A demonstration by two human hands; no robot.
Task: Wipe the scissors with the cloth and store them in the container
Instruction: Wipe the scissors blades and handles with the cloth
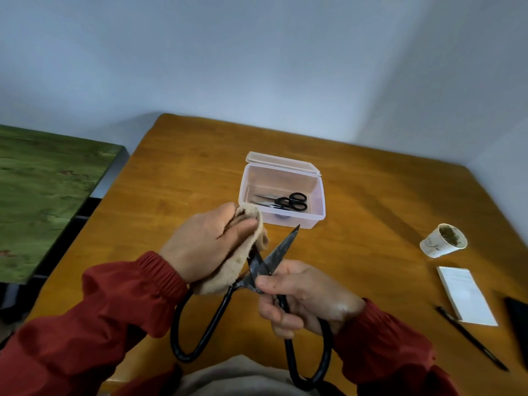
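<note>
A wooden table (371, 195) stands in the corner of a pale-walled room; above its near edge a person holds a pair of large black scissors (281, 248), outside the container and just in front of it; the blades are spread apart, the bare one pointing up toward the container, the other wrapped in a beige cloth (228, 270). The left hand (205, 244) grips that cloth, fingers and thumb curled round it and pinching it over the hidden blade; the right hand (308, 292) grasps the shank of the right handle just below the pivot, fingers curled round it; the two big loop handles hang down toward the person's lap. Both sleeves are red.

Beyond the hands sits the clear plastic container (288, 220), its hinged lid (281, 161) tipped back; small black-handled scissors (288, 202) lie inside. Well to the right stand a paper cup (440, 241), a white notepad (465, 295) and, just beside the pad, a dark pen (471, 338). Left of the table is a green surface (48, 190).
</note>
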